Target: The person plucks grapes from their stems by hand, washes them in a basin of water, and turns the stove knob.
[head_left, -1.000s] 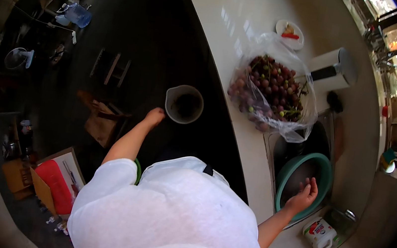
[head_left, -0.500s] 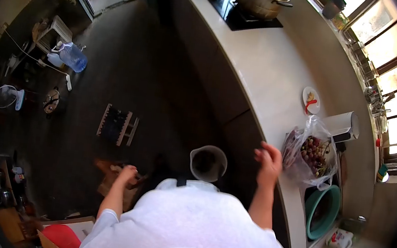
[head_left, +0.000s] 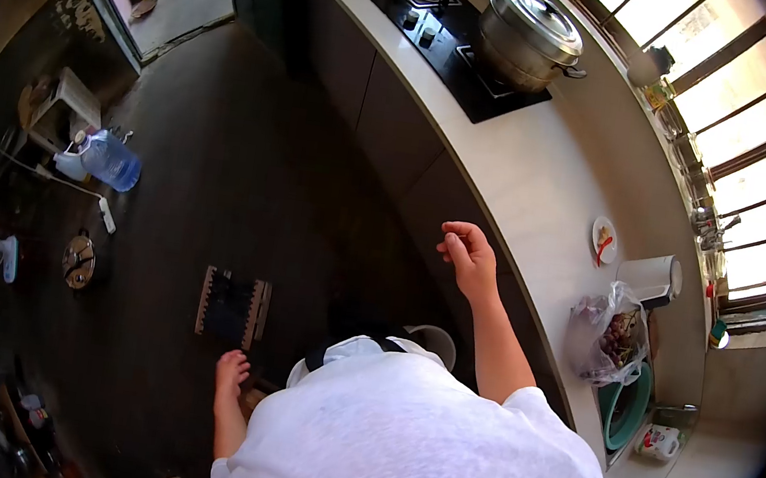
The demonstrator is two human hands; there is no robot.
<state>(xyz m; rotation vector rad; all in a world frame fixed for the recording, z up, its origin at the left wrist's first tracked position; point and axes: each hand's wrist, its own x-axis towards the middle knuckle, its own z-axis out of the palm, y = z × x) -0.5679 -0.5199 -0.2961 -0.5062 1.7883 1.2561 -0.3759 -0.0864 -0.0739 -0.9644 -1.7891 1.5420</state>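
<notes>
My right hand [head_left: 469, 258] is raised in front of the counter's edge, with its fingers loosely curled and slightly apart and nothing visible in it. My left hand [head_left: 232, 370] hangs low at my side, empty, its fingers bent and apart. Just beyond it in the view, a small low stool [head_left: 233, 306] with notched edges stands on the dark floor. A pale bucket [head_left: 439, 343] is partly hidden by my shirt. Neither hand touches anything that I can see.
Along the right runs a counter [head_left: 544, 193] with a black gas stove [head_left: 442, 46], a large steel pot [head_left: 528, 41], a small plate [head_left: 604, 231], a bag of grapes [head_left: 616, 339] and a green basin [head_left: 628, 412]. A water jug [head_left: 112, 162] and a lidded pot [head_left: 80, 260] stand left.
My body has moved forward, and the stove and steel pot show more fully. My right hand has swung forward and left. The bucket is now mostly behind my shirt; the grapes appear farther back.
</notes>
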